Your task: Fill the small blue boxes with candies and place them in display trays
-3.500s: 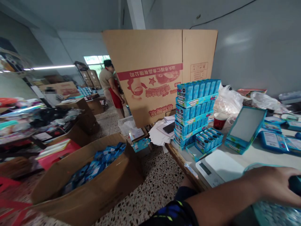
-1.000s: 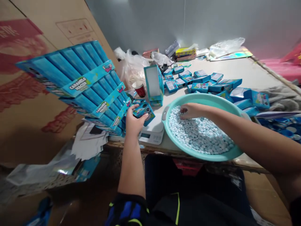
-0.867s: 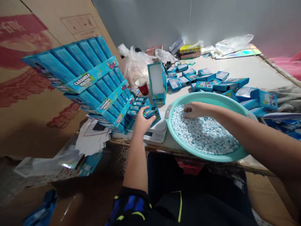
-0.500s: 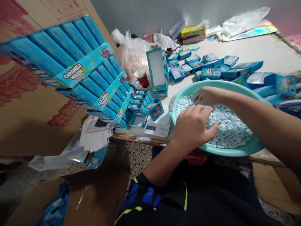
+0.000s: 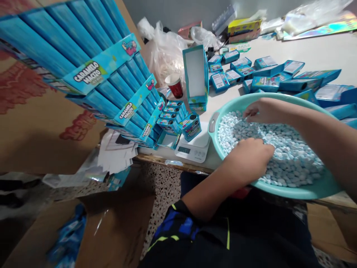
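Observation:
A turquoise basin [image 5: 216,139] holds a heap of small pale blue and white candies [image 5: 295,163]. My left hand [image 5: 249,158] is pressed into the candies near the basin's front, its fingers curled down and closing among them; the fingertips are hidden. Farther back, my right hand [image 5: 258,111] hovers low over the heap with its fingers pinched together. Something small and pale shows at those fingertips, too unclear to name. Left of the basin, a blue candy box [image 5: 190,126] stands on a white kitchen scale [image 5: 192,150].
Blue display trays [image 5: 92,74] packed with boxes are stacked at left. Several small boxes [image 5: 169,121] sit in a tray by the scale. A red paper cup [image 5: 175,86], an upright stack of trays [image 5: 195,80] and scattered blue boxes [image 5: 264,83] lie behind. Below is an open carton [image 5: 117,223].
My left hand has gone from spread fingers above the candies to curled fingers down in them. My right hand stays low over the heap. The view has shifted, so things appear larger.

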`<state>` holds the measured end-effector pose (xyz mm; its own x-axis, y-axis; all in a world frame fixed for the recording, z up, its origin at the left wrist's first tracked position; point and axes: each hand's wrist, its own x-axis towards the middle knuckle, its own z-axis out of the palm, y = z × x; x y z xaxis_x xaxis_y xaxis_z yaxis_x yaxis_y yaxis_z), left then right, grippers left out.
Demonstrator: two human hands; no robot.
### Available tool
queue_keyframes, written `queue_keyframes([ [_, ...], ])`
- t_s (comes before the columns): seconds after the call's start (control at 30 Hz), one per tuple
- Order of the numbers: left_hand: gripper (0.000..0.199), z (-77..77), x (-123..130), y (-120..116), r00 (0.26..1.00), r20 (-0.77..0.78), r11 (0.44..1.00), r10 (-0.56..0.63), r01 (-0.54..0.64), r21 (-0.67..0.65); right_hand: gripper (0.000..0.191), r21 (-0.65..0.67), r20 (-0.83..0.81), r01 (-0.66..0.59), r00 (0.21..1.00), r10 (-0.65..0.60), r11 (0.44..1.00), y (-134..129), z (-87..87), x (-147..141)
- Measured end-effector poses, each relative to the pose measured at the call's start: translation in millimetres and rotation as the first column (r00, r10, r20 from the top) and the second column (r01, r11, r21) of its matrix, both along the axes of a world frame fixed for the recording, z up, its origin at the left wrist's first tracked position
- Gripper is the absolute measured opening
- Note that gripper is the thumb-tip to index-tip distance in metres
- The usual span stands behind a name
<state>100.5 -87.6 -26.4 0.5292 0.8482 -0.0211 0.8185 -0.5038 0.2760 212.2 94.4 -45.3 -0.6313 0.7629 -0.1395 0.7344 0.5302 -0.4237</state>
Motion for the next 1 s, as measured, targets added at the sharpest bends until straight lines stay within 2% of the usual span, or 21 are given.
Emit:
queue_keyframes([
  [0.2, 0.022, 0.1, -2.7, 1.1, 0.999, 0.037, 0.999, -0.02, 0.021, -0.025, 0.014, -0.028, 0.016, 0.05, 0.999, -0.049, 0.998, -0.5, -1.0, 1.9],
  [0.33, 0.02, -0.8, 0.4, -0.3, 0.998, 0.058, 1.0, -0.029, 0.03, -0.008, 0.014, 0.003, -0.006, 0.059, 0.998, -0.059, 0.998, 1.8, -2.4, 5.9],
  [0.43, 0.016, 3.7, 0.3, -7.9, 0.997, 0.074, 0.996, -0.002, -0.005, 0.093, 0.014, -0.005, -0.013, 0.035, 0.999, -0.035, 0.999, 5.3, -6.3, 8.2],
  [0.5, 0.016, 9.9, -9.1, -13.5, 0.985, 0.164, 0.976, 0.06, -0.093, 0.199, 0.015, -0.081, -0.004, 0.028, 1.0, -0.029, 0.996, 7.5, -9.0, 8.9],
  [0.57, 0.022, 15.4, -29.2, -14.3, 0.934, 0.306, 0.909, 0.184, -0.28, 0.308, 0.016, -0.187, 0.006, 0.029, 1.0, -0.028, 0.982, 8.8, -10.8, 8.9],
  [0.6, 0.024, 16.6, -42.3, -11.5, 0.888, 0.37, 0.843, 0.273, -0.406, 0.353, 0.017, -0.231, 0.006, 0.029, 1.0, -0.028, 0.973, 8.9, -11.2, 8.6],
  [0.67, 0.029, 13.6, -70.0, 0.7, 0.761, 0.434, 0.631, 0.483, -0.646, 0.43, 0.021, -0.272, 0.004, 0.014, 1.0, -0.014, 0.962, 7.7, -10.7, 7.4],
  [0.7, 0.036, 9.3, -82.5, 9.0, 0.701, 0.42, 0.538, 0.576, -0.712, 0.451, 0.024, -0.276, 0.004, -0.004, 1.0, 0.005, 0.961, 6.6, -9.7, 6.6],
  [0.73, 0.043, 3.7, -93.2, 17.7, 0.661, 0.382, 0.482, 0.646, -0.742, 0.467, 0.026, -0.275, 0.003, -0.027, 1.0, 0.029, 0.961, 5.1, -8.4, 5.7],
  [0.77, 0.047, -2.7, -101.9, 25.5, 0.643, 0.333, 0.464, 0.69, -0.746, 0.477, 0.028, -0.268, 0.0, -0.052, 0.999, 0.054, 0.962, 3.5, -6.8, 4.8],
  [0.87, 0.049, -18.6, -119.9, 36.2, 0.696, 0.243, 0.526, 0.676, -0.686, 0.502, 0.033, -0.261, -0.008, -0.092, 0.996, 0.093, 0.961, -1.0, -2.4, 3.1],
  [0.93, 0.049, -22.6, -132.6, 29.7, 0.777, 0.228, 0.574, 0.587, -0.598, 0.56, 0.036, -0.256, 0.002, -0.102, 0.994, 0.106, 0.961, -2.2, -1.3, 3.4],
  [1.0, 0.046, -21.5, -150.9, 15.4, 0.856, 0.191, 0.591, 0.48, -0.476, 0.651, 0.037, -0.251, 0.014, -0.125, 0.991, 0.133, 0.96, -1.4, -2.1, 4.5],
])
